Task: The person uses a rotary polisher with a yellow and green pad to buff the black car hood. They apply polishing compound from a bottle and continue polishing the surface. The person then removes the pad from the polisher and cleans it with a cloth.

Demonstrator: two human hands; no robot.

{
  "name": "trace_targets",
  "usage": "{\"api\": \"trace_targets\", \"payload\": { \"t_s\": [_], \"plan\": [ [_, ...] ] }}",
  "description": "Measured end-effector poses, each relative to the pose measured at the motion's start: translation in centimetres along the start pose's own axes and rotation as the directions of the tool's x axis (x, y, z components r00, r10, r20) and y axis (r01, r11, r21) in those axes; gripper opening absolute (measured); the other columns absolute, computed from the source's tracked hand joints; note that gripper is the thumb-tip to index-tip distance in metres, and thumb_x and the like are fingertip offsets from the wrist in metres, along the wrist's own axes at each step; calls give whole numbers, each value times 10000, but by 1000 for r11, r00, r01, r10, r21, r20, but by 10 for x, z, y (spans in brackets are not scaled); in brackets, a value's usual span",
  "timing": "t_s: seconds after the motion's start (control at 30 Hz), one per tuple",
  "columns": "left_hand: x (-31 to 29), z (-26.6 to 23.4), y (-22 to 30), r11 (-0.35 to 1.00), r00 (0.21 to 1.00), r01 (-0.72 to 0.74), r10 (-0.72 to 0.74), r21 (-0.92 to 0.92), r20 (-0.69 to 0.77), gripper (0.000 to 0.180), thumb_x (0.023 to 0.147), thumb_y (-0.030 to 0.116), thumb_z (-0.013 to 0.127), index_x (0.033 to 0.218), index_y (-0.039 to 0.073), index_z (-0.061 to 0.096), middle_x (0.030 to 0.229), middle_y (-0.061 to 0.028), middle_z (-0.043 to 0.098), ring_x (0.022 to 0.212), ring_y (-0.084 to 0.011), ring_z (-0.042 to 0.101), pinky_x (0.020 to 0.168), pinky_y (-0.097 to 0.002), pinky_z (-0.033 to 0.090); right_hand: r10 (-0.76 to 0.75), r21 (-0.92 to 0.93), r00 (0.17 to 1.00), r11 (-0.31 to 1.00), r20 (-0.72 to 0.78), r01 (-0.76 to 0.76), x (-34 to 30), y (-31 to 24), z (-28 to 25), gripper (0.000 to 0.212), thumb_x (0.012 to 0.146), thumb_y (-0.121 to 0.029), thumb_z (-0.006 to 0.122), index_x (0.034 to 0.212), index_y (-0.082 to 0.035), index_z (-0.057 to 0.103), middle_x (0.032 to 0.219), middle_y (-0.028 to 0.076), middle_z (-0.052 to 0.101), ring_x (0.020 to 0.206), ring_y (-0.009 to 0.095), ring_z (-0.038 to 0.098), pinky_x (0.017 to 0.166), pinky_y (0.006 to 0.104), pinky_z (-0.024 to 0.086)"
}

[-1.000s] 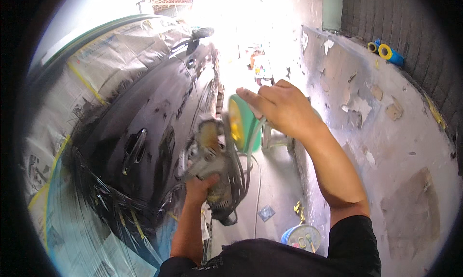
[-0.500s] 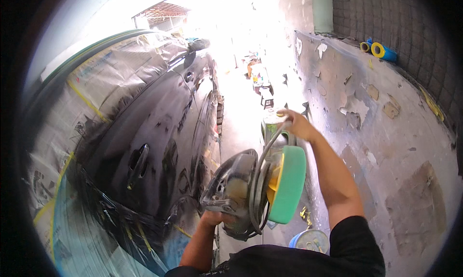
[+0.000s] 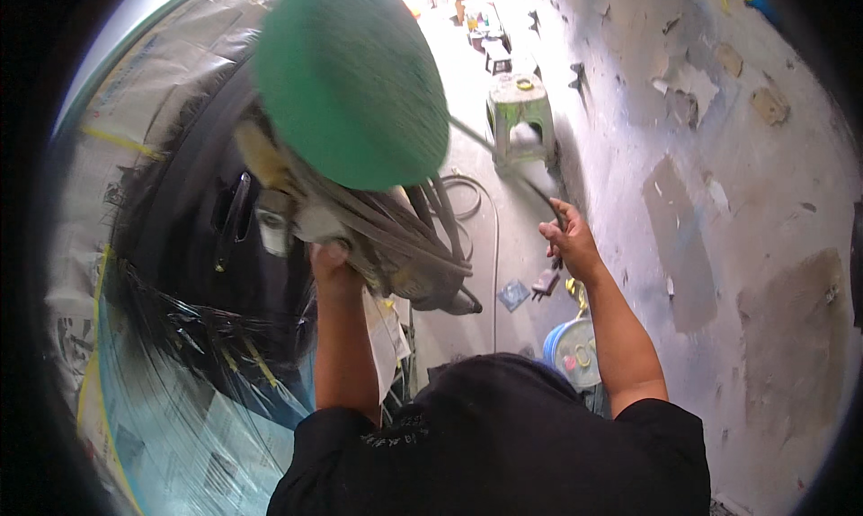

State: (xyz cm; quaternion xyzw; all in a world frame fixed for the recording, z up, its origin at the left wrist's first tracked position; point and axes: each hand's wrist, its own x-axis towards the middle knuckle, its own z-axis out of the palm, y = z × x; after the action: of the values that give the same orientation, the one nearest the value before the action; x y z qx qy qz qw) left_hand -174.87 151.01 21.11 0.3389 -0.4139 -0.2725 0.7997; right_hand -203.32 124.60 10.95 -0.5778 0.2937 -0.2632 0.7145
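Masked car (image 3: pixel 180 246) alongside; left hand (image 3: pixel 331 262) grips polisher (image 3: pixel 360 201) overhead, right hand (image 3: pixel 568 242) clasps its cord (image 3: pixel 503 161).

Head-worn fisheye looks steeply down — very near the raised polisher (image 3: pixel 360 138).

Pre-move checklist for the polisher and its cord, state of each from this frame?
1. Left hand gripping polisher body: ok, fingers wrapped under it.
2. Green pad seated on polisher: ok, disc looks flat and centred.
3. Right hand holding cord: ok, cord runs taut from hand toward the pad.
4. Cord wound on body: ok, several loops lie around it.
5. Plug free: ok, it hangs below the right hand.
6. Switch off: cannot tell.
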Motion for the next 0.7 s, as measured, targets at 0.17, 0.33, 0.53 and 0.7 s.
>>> {"api": "trace_targets", "payload": {
  "t_s": [0.17, 0.33, 0.53, 0.7],
  "plan": [
    [0, -2, 5, 921, 996, -66, 87, -383, 38, 812, 879, 515, 638, 1499, 51, 392, 1477, -195, 466, 1338, -377, 483, 1134, -557, 389, -180, 367, 981, 920, 79, 139, -30, 10, 18, 642, 885, -84, 723, 1464, -76, 446, 844, 6, 552, 664, 95, 539, 681, 296, 545],
    [8, 22, 24, 908, 992, -96, 123, -409, 40, 656, 911, 283, 636, 1459, -24, 445, 1457, -225, 506, 1308, -351, 532, 1148, -519, 387, -240, 634, 950, 771, 200, 61, -44, 8, 30, 627, 875, -43, 720, 1441, -36, 451, 852, 12, 576, 739, 107, 600, 731, 283, 545],
    [10, 42, 43, 882, 976, -116, 187, -457, 113, 616, 962, 320, 572, 1463, -15, 444, 1461, -211, 507, 1312, -332, 529, 1155, -517, 375, -150, -139, 959, 972, 239, 187, -49, 4, 29, 593, 930, -27, 658, 1470, -31, 415, 943, 85, 654, 894, 199, 681, 820, 353, 567],
    [4, 47, 52, 928, 973, -173, 212, -330, 88, 595, 978, 327, 510, 1459, -18, 450, 1458, -211, 511, 1320, -328, 524, 1159, -516, 363, -208, -392, 901, 846, 380, 361, -40, 7, 14, 630, 897, 8, 648, 1477, -98, 424, 998, 132, 707, 915, 244, 701, 822, 380, 569]
  ]
}}
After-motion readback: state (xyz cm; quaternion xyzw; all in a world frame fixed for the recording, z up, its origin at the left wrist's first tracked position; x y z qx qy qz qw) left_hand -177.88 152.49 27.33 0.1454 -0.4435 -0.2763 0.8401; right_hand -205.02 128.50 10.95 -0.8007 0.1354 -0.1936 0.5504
